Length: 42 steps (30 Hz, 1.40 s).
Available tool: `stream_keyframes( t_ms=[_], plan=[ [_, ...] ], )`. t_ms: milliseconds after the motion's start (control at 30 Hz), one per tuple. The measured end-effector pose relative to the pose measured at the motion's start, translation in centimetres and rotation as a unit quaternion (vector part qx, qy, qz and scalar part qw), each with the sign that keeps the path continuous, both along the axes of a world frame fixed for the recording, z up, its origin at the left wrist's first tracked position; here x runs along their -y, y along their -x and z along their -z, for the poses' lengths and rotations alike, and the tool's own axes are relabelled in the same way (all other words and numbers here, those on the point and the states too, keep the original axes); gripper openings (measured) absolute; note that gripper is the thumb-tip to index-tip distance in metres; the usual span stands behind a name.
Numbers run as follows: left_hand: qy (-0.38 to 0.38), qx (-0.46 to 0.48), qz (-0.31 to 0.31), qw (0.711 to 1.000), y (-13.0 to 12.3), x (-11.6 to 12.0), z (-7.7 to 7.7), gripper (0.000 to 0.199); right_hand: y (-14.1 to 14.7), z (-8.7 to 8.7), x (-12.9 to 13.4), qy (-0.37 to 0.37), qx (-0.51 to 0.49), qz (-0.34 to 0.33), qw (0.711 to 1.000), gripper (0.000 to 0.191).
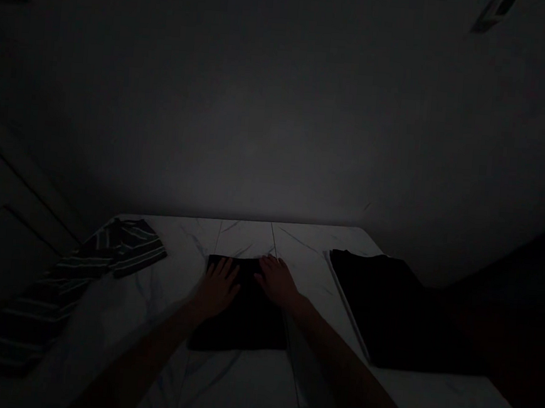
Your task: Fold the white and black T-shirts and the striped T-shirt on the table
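Observation:
A black folded cloth (249,321) lies flat on the white marbled table (221,376), in the middle of the dim view. My left hand (217,291) rests on its upper left part, with the fingers spread. On its upper right part lies my right hand (278,283), fingers stretched out flat over the far edge. Neither hand grips the cloth. The cloth has a roughly rectangular outline, and its surface is too dark to show folds.
A dark striped garment (78,270) lies along the table's left side and hangs towards the near left. Black fabric (396,314) is spread at the right. Behind the table's far edge stands a grey wall (270,116).

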<state>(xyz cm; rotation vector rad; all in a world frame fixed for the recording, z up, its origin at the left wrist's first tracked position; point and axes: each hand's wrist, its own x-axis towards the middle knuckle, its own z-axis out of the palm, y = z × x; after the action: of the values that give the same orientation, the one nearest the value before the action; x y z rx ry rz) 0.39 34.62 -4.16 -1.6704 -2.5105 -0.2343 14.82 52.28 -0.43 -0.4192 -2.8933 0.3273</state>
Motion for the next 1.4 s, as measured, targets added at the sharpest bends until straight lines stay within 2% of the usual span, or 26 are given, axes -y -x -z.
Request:
stream_keyframes(
  t_ms=[200, 333, 467, 567, 633, 700, 767, 833, 933, 1000, 1100, 1167, 1267, 1400],
  plan=[
    [-0.016, -0.035, -0.007, 0.999, 0.8, -0.1, -0.4, 0.057, 0.1, 1.0, -0.4, -0.024, 0.025, -0.026, 0.999, 0.061],
    [0.011, -0.031, -0.022, 0.999, 1.2, -0.2, -0.2, 0.055, 0.3, 1.9, -1.0, 0.011, 0.069, -0.024, 0.997, 0.068],
    [-0.019, -0.036, -0.024, 0.999, 1.1, -0.3, 0.1, 0.052, 0.5, 2.8, -1.2, 0.019, 0.076, -0.023, 0.997, 0.073],
    [-0.018, -0.029, -0.032, 0.999, 0.9, -0.4, 0.0, 0.052, 0.8, 2.9, -1.6, 0.038, 0.064, -0.020, 0.997, 0.069],
    [-0.009, -0.022, -0.038, 0.999, 0.6, -0.6, -0.3, 0.052, 0.5, 2.4, -2.3, 0.065, 0.012, 0.021, 0.998, 0.062],
    [-0.010, -0.018, -0.025, 0.999, 0.0, -1.1, -0.9, 0.053, -0.4, 1.7, -3.1, 0.090, -0.066, 0.115, 0.987, 0.057],
    [-0.013, -0.011, 0.019, 1.000, -0.8, -2.0, -1.7, 0.053, -2.4, 0.9, -3.2, 0.116, -0.111, 0.212, 0.964, 0.052],
    [-0.014, 0.003, 0.090, 0.996, -1.7, -3.5, -2.6, 0.050, -5.1, 0.3, -2.3, 0.147, -0.100, 0.255, 0.950, 0.045],
    [-0.011, 0.019, 0.190, 0.981, -2.8, -6.4, -3.2, 0.047, -9.4, 0.0, 1.2, 0.197, -0.031, 0.253, 0.947, 0.041],
    [0.001, 0.022, 0.224, 0.974, -3.2, -8.2, -2.9, 0.047, -11.7, 0.2, 4.0, 0.224, 0.010, 0.253, 0.941, 0.041],
    [0.018, 0.017, 0.230, 0.973, -3.5, -9.8, -1.8, 0.048, -13.4, 0.5, 7.1, 0.252, 0.039, 0.257, 0.932, 0.039],
    [0.023, 0.013, 0.218, 0.976, -3.5, -10.2, -1.0, 0.049, -13.6, 0.6, 8.1, 0.254, 0.048, 0.263, 0.929, 0.036],
    [0.032, 0.016, 0.199, 0.979, -3.7, -10.2, -0.5, 0.052, -13.2, 0.4, 8.3, 0.231, 0.065, 0.276, 0.931, 0.033],
    [0.044, 0.034, 0.177, 0.983, -4.4, -10.1, -0.6, 0.062, -12.6, 0.1, 8.1, 0.196, 0.109, 0.291, 0.930, 0.032]
  ],
)
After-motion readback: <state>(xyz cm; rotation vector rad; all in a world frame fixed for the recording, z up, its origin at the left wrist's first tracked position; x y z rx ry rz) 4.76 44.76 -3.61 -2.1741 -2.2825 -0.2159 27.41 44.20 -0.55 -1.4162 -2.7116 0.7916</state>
